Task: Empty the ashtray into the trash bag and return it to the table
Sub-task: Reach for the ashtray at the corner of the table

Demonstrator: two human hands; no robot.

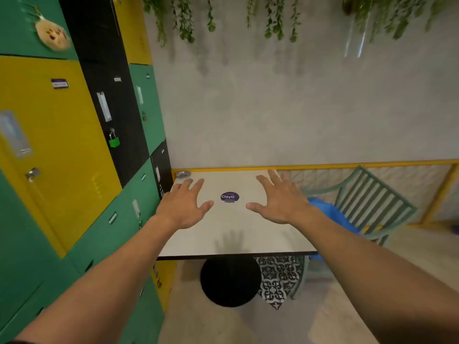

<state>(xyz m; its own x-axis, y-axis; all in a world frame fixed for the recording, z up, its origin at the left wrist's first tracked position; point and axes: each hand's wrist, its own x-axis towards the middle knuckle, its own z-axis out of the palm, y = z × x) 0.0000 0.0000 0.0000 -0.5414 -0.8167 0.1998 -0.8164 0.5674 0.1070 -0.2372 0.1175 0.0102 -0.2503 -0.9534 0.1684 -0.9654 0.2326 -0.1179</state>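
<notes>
- Both arms were stretched forward over the white table [236, 234], mid-frame.
- Left hand [182, 207]: palm down, fingers spread wide, nothing in it. Sat left of centre, over the table's left edge.
- Right hand [279, 201]: same posture, fingers splayed, empty. Right of centre, above the tabletop; hand shadow fell on the surface nearer the bottom edge.
- Ashtray [183, 174]: small round metallic dish at the table's far left corner, just above the left fingertips in frame, apart from them. Contents too blurred to tell.
- Round dark sticker [229, 197] sat between the two hands.
- Blue trash bag [332, 214] lay on the green slatted chair [372, 202], right of the table, partly behind the right forearm.
- Green, yellow and black lockers [74, 145] filled the left side of frame.
</notes>
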